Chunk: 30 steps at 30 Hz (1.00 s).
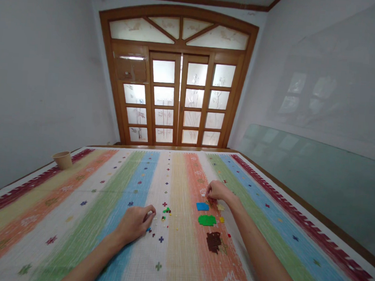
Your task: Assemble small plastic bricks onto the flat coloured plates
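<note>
Two bare hands among coloured plastic pieces on a striped cloth

The left hand (137, 222) lies low over the tablecloth (81, 231), thumb and fingers bent towards each other; whether they pinch a piece cannot be told. Just beside its fingertips is a scatter of tiny loose pieces (164, 218), green, yellow, red, brown and blue, too small to count surely.

The right hand (216, 191) reaches down beyond the sorted pieces, fingers curled and tips hidden; its grip cannot be told either. Three larger flat patches lie in a row near it, one of each colour: a smooth blue patch (202, 206) nearest the fingers, a glossy green patch (206, 220) with an uneven edge, and a rougher brown patch (213, 242) closest to the wearer. To their right sit one small yellow cluster (221, 219) and one smaller red spot (229, 235).

One tan, tapered cup (63, 159) stands upright at the far left. Beyond the table are wood-framed doors (178, 101) with patterned glass panes under an arch of four more.
</note>
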### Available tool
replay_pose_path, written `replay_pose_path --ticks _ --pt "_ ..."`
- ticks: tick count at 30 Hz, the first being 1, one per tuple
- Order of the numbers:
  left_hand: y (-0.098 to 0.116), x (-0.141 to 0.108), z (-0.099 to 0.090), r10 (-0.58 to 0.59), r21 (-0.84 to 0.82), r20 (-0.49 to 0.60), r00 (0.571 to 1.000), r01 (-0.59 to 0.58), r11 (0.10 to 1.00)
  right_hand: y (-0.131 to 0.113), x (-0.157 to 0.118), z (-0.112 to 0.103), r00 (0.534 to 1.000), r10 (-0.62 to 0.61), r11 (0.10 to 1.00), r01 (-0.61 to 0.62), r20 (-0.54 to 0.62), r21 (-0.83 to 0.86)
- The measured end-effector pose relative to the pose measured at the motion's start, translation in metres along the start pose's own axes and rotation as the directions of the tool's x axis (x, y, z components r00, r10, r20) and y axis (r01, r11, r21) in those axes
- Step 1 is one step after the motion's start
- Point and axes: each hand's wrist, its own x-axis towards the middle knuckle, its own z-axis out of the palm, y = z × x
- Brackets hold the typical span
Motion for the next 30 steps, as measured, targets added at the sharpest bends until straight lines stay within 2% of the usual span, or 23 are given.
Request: replay_pose_path --ticks 30 --pt "-0.0036 -0.0004 0.0024 0.017 0.011 -0.001 1.0 -0.017 1.0 0.001 -0.0008 0.0005 0.996 0.079 0.996 -0.08 0.05 0.027"
